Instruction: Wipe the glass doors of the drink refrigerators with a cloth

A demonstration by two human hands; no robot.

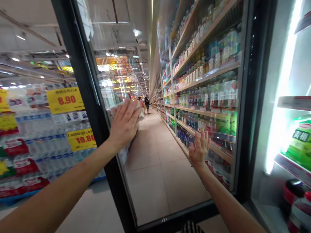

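Observation:
My left hand [124,124] lies flat over a pale cloth [141,114], pressing it to the glass pane [148,194] of a cooler door. Only the cloth's edges show past my fingers, and they are blurred. My right hand [200,149] is raised at the right part of the pane, its fingers up and slightly bent, with no object visible in it. It seems to rest on the glass, though contact is hard to make out. A black door frame [85,87] surrounds the pane, and the door stands swung open.
Right of the door is the lit cooler, with a green package [300,139] on a shelf and dark bottles [293,194] below. Stacked bottle packs [41,145] with yellow price signs [65,99] stand at left. Bottle shelves [206,74] and a distant person [147,103] appear in the pane.

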